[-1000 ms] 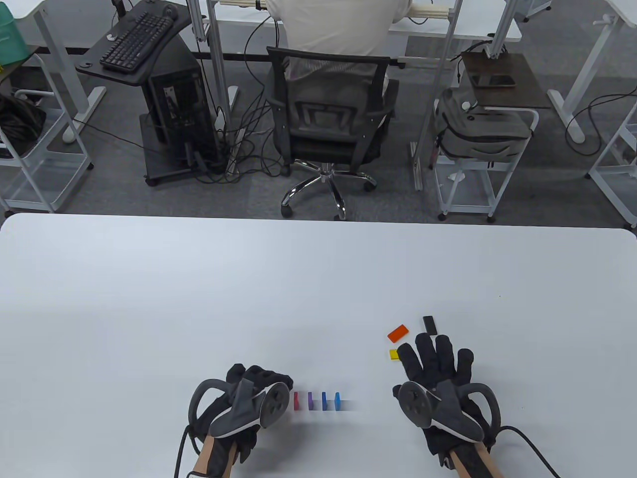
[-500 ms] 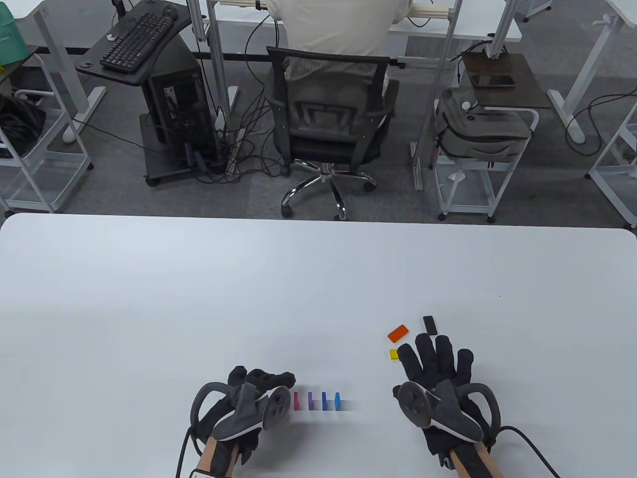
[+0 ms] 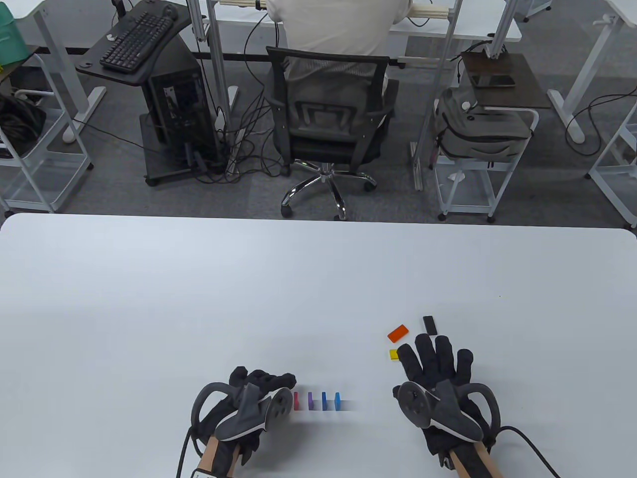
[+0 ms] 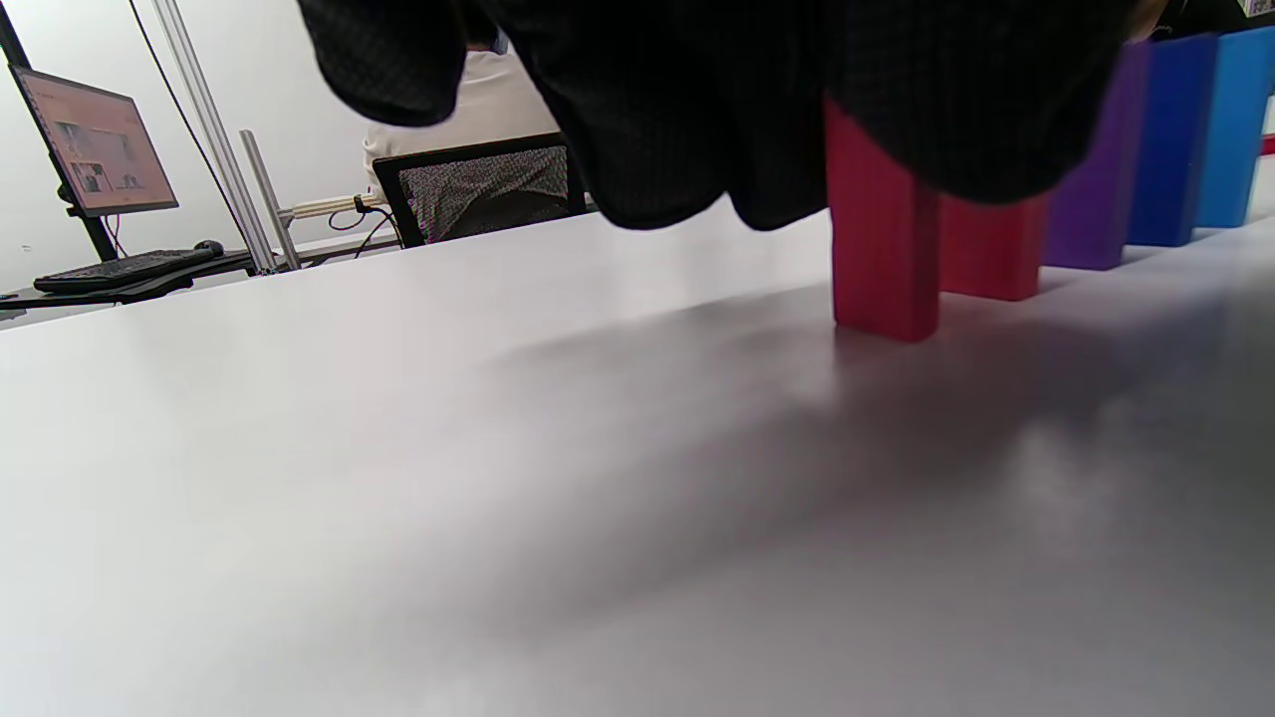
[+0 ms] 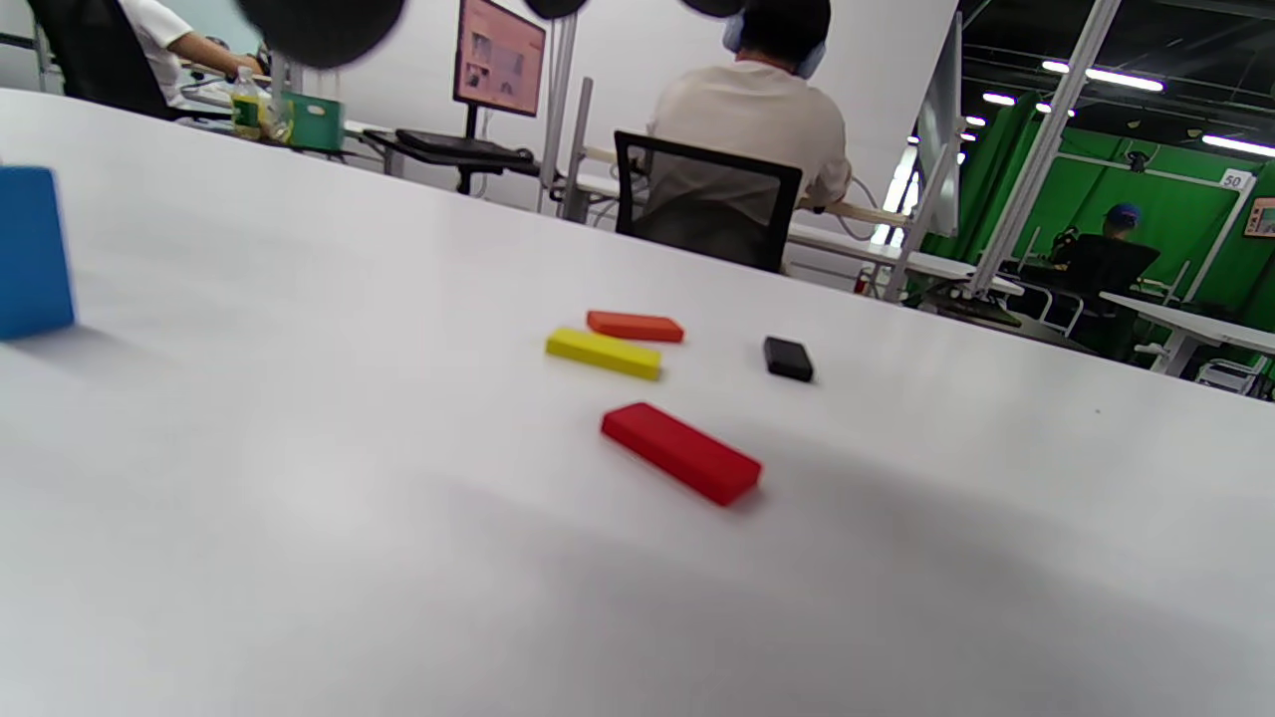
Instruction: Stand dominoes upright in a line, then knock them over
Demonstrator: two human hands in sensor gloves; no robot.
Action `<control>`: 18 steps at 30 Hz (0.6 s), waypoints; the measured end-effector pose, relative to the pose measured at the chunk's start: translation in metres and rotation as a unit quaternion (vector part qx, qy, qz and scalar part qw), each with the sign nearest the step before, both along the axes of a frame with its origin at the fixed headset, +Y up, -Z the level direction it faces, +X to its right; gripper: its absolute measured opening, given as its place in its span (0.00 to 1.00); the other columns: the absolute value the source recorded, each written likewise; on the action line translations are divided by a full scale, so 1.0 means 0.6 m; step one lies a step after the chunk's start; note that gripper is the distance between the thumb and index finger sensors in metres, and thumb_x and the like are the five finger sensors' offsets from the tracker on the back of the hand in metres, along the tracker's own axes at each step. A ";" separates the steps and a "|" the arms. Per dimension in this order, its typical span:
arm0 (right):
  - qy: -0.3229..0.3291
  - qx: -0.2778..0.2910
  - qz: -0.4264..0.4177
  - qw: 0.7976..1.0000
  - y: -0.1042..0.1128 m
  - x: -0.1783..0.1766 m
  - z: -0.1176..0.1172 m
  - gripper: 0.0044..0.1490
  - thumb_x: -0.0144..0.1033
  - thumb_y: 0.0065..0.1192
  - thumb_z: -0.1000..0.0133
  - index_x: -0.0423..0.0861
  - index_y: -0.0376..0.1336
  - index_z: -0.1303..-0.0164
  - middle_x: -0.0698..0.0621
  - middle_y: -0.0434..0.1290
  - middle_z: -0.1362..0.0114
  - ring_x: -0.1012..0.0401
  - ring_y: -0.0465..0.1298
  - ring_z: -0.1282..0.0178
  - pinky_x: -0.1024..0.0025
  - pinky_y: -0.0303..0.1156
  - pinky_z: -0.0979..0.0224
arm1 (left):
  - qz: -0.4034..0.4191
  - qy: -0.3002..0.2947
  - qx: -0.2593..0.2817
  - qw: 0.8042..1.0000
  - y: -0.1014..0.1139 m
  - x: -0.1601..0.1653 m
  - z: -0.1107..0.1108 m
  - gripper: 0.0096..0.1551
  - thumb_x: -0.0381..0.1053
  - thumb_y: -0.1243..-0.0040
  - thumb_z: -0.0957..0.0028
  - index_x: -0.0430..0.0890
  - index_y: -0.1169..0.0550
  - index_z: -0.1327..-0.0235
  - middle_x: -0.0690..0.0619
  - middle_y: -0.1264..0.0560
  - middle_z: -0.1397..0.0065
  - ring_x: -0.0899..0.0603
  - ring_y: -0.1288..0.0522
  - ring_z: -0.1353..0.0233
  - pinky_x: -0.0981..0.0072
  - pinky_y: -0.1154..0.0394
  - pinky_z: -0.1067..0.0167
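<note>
bare bench (image 3: 318, 279) fills the frame's middle; upright dominoes (image 3: 317, 401) block bottom centre, flat pieces (image 3: 398, 333) clutter lower right.

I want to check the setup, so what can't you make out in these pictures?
- Left hand on the nearest red domino: touching or gripping is hidden by the glove in the left wrist view, by the tracker in the table view.
- Red flat domino: covered by the right hand in the table view.
</note>
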State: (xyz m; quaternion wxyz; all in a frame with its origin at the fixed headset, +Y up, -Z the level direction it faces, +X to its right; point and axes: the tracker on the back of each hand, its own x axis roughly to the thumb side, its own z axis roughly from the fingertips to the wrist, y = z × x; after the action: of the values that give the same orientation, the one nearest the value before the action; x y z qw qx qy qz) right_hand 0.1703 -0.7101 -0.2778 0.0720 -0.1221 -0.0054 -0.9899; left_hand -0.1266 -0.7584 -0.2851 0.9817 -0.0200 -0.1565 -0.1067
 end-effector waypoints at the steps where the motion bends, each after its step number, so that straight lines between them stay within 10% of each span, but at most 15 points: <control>1: 0.000 0.000 0.000 1.000 0.000 0.000 0.000 0.47 0.55 0.42 0.34 0.45 0.34 0.12 0.32 0.34 0.10 0.29 0.36 0.17 0.24 0.34 0.27 | -0.001 -0.001 -0.001 1.000 0.000 0.000 0.000 0.41 0.64 0.36 0.58 0.70 0.37 0.29 0.75 0.25 0.29 0.63 0.25 0.24 0.47 0.34 0.23; 18: -0.004 0.002 0.029 1.000 0.022 0.001 -0.063 0.44 0.44 0.58 0.37 0.49 0.43 0.14 0.42 0.47 0.09 0.35 0.47 0.12 0.28 0.39 0.22 | 0.102 0.032 0.030 0.994 0.083 -0.046 0.017 0.46 0.68 0.55 0.45 0.55 0.49 0.14 0.43 0.47 0.09 0.32 0.43 0.13 0.33 0.45 0.23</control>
State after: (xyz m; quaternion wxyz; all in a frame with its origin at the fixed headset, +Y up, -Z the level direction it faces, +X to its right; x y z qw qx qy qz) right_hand 0.1712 -0.6968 -0.3157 0.1007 -0.1178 -0.0073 -0.9879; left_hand -0.1544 -0.7088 -0.2750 0.9922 0.0221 -0.1226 -0.0102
